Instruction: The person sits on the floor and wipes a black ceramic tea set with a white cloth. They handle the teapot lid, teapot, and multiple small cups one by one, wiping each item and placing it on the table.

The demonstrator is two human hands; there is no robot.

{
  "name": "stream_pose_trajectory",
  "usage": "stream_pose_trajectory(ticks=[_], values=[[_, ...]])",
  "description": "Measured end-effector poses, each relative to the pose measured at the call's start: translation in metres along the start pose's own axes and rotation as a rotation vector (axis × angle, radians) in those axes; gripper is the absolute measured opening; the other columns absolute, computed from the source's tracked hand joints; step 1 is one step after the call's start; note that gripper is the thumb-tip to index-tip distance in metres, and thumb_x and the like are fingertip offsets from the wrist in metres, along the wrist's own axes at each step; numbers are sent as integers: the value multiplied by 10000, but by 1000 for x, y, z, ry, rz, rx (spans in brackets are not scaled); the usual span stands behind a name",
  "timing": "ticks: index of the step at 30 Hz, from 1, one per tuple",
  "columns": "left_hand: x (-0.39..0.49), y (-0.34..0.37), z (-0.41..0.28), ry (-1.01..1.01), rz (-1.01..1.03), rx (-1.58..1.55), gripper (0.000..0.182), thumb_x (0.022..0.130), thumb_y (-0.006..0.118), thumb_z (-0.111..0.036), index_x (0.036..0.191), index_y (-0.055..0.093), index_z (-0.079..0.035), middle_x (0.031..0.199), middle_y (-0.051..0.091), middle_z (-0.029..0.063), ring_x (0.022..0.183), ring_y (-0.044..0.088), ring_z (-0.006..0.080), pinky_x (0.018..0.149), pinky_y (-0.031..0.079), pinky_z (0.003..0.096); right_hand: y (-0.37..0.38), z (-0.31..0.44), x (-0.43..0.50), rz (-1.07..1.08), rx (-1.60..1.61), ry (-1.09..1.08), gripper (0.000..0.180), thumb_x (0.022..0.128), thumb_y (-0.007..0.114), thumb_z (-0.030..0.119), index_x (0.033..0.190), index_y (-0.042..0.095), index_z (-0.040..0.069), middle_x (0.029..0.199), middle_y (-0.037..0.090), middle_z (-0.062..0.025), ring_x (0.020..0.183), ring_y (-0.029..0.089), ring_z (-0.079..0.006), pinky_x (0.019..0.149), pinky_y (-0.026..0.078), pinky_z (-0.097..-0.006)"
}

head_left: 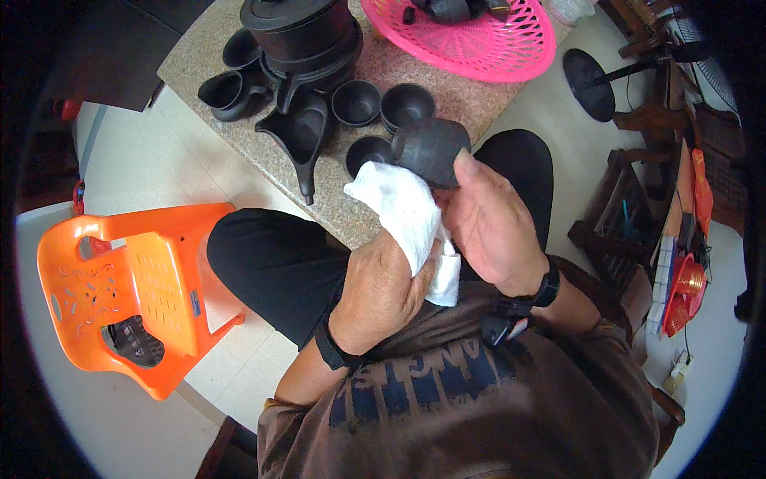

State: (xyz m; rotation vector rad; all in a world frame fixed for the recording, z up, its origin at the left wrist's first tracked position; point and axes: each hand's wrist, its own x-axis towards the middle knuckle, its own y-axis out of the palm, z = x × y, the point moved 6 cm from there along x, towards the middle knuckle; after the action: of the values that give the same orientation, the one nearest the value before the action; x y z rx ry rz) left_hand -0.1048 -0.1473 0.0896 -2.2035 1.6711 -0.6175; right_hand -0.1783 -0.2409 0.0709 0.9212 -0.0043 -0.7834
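Note:
In my right hand [494,221] is a dark clay vessel [432,151], tilted, with my thumb on its side. My left hand [386,287] grips a white cloth [407,209], whose upper end lies against or close to the vessel's lower left. Just beyond, on the speckled stone table [353,218], stand small black cups [356,103], some of them stacked [408,105]; another cup [366,154] is partly covered by the cloth. A dark side-handled strainer or pouring piece [305,135] lies left of them, near a spouted pitcher [224,93].
A large dark lidded pot [299,36] stands at the table's back left. Behind to the right, a pink plastic basket [514,57] holds dark pieces. An orange plastic chair [161,281] is at the left. Dark wooden furniture [616,233] stands at the right.

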Motion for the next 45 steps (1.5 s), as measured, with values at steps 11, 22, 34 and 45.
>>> stream_pose_trajectory(ticks=[11, 22, 34, 45], values=[[-2, -20, 2, -52, -156, 6, 283, 813, 595, -49, 1086, 541, 5, 798, 606, 188, 728, 622, 372, 646, 498, 377, 29, 23, -11, 287, -1173, -503, 293, 928, 544, 218, 740, 575, -5, 686, 506, -105, 633, 502, -226, 584, 395, -346], [-11, -29, 28, -519, -175, -861, 296, 968, 474, -162, 1203, 530, 9, 924, 612, 13, 806, 559, 66, 697, 441, 200, 22, 15, -17, 314, -549, 59, 313, 966, 505, 242, 884, 628, -34, 823, 647, -25, 771, 573, -74, 698, 472, -251], [-5, -20, 10, -188, -174, -176, 309, 812, 586, -49, 1110, 543, 19, 886, 642, 199, 801, 664, 339, 695, 514, 366, 2, 16, -6, 25, -534, -104, 326, 964, 516, 291, 990, 639, -10, 856, 606, 19, 788, 498, -31, 703, 414, -190], [-8, -23, 5, -38, -234, -148, 212, 819, 557, 36, 1022, 617, 23, 929, 646, 106, 824, 632, 187, 744, 468, 270, -5, 16, -6, -53, -504, -89, 315, 957, 530, 312, 924, 645, 20, 768, 544, 49, 730, 439, -10, 631, 367, -177]])
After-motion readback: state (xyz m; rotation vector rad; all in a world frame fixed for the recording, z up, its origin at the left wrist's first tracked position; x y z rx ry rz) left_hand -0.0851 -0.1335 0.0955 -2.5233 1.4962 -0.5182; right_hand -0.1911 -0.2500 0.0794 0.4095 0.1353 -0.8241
